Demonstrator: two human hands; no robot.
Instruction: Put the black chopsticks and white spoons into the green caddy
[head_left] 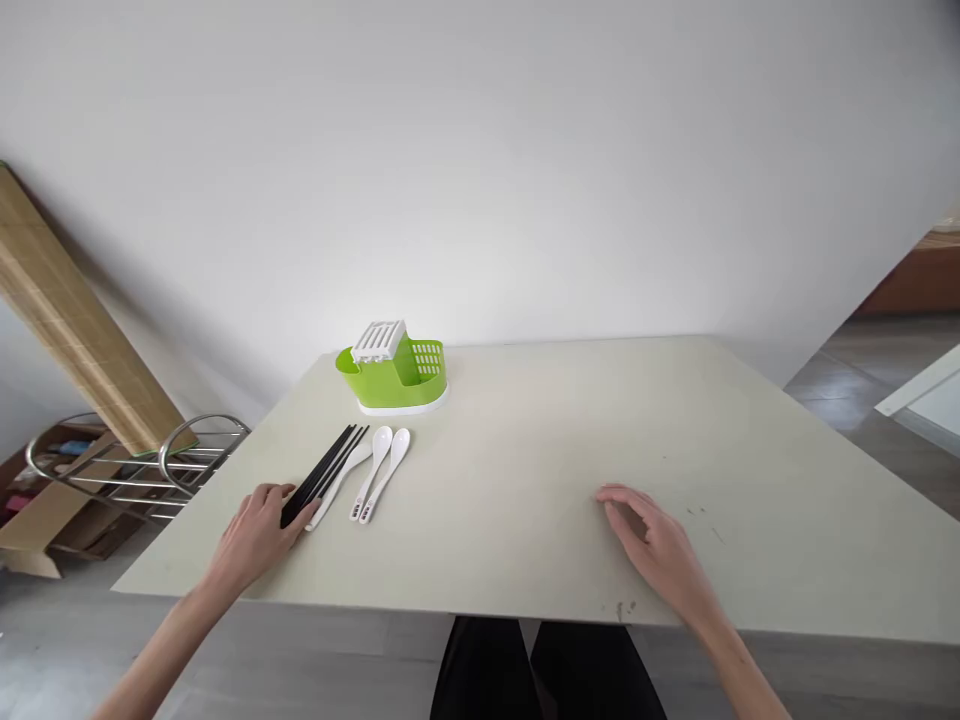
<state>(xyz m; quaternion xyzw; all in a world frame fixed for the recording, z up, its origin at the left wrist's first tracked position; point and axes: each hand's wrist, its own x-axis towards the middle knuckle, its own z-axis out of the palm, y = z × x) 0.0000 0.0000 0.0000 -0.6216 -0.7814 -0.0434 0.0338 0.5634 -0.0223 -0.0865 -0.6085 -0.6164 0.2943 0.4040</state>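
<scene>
At the left side of the table, my left hand (259,528) has its thumb and fingers around the lower ends of several black chopsticks (328,468), which lie on the tabletop. A white spoon (341,484) lies beside them, bowl turned down, near my thumb. Two more white spoons, a middle one (373,474) and a right one (388,476), lie bowl up with printed handle ends towards me. Behind them stands a green cutlery holder (390,385) with a white slotted top and white base. My right hand (656,545) rests on the table near the front edge, loosely curved, thumb apart, holding nothing.
The pale table (510,400) backs onto a white wall (525,170). Left of it stand a metal rack (172,465), an open cardboard box (45,520) and a leaning rolled mat (75,310). Dark marks (621,608) show near the front edge.
</scene>
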